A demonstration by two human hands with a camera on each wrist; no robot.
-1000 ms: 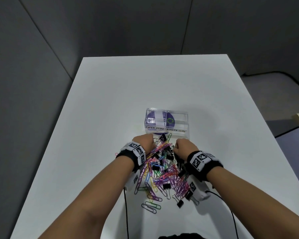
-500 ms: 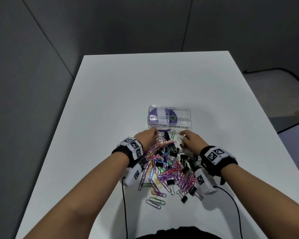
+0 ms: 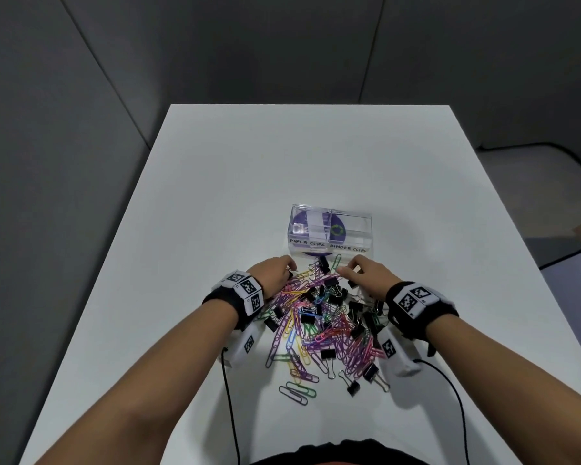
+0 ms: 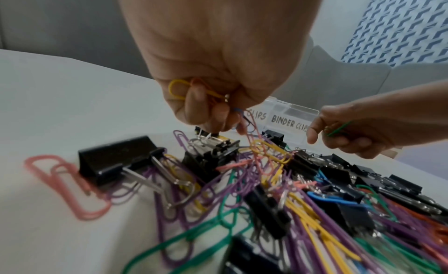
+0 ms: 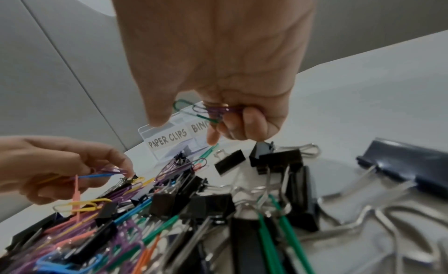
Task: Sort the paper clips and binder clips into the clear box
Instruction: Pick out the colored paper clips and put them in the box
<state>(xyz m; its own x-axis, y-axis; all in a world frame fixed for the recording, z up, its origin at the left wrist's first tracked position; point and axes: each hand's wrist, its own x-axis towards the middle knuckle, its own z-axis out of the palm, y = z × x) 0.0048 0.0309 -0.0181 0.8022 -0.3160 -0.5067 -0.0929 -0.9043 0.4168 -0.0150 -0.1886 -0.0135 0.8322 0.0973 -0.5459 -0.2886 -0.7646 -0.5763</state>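
Note:
A heap of coloured paper clips and black binder clips lies on the white table, just in front of the clear box labelled PAPER CLIPS and BINDER CLIPS. My left hand hovers at the heap's far left edge and its curled fingers hold several paper clips, yellow, orange and blue among them. My right hand is at the heap's far right edge, gripping a small bunch of purple and green paper clips. Both hands are just short of the box front.
Large black binder clips lie to the right of the heap. A pink paper clip sits apart on the left. Cables run from the wrist cameras toward my body. Grey wall panels stand behind the table.
Both hands have moved forward from the middle of the heap to its far edge near the box, spreading apart. The camera has shifted slightly.

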